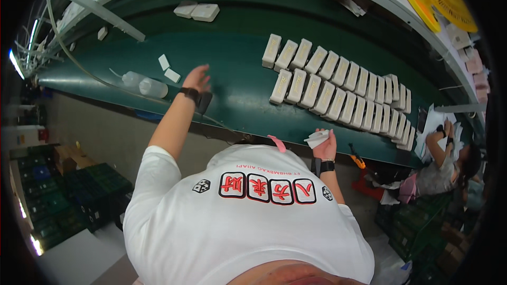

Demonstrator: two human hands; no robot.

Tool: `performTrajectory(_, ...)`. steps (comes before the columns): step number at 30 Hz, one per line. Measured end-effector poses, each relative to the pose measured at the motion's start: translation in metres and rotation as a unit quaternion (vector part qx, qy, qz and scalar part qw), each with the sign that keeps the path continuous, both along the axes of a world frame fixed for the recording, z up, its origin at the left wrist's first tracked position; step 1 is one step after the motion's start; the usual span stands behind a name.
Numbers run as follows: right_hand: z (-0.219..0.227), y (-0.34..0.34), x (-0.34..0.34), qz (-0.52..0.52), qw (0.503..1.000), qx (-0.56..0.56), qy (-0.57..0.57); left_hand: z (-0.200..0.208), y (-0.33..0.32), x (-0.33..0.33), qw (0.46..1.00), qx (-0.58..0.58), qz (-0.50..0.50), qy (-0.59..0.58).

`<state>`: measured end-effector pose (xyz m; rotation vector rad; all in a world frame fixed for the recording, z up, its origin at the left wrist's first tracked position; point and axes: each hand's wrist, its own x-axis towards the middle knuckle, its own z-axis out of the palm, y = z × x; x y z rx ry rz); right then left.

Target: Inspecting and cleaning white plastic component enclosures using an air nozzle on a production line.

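My left hand [197, 79] is held over the green work surface [232, 95], fingers apart and nothing in them. Beside it lie two small white blocks [171, 75] and a clear plastic squeeze bottle [147, 85] on its side with a thin nozzle. Near the front edge, my right hand [325, 148] is closed on a white folded piece [317, 139]; I cannot tell whether it is paper or cloth. Beyond that hand, two long slanting rows of white boxes [310, 91] with gold marks stand close together.
Two white boxes [205, 12] lie at the far side. An orange and black tool [357, 158] is at the front edge, right of my right hand. A yellow fan [441, 0] stands far right. Another person [441, 163] works at the right end. Dark green crates [95, 190] stand lower left.
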<state>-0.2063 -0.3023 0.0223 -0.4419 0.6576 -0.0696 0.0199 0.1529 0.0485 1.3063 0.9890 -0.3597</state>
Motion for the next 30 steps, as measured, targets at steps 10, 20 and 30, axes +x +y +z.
performTrajectory(10,-0.071,0.007,-0.001,-0.082,0.987,0.034,0.137,-0.035,-0.031,0.189,0.945,-0.253,0.193,-0.078)
performTrajectory(20,-0.053,0.037,0.0,-0.116,0.958,-0.095,0.246,-0.166,-0.013,0.318,0.916,-0.272,0.277,-0.102)
performTrajectory(30,-0.052,0.033,0.01,-0.114,0.939,-0.141,0.291,-0.07,0.012,0.226,0.788,-0.453,0.334,-0.25)
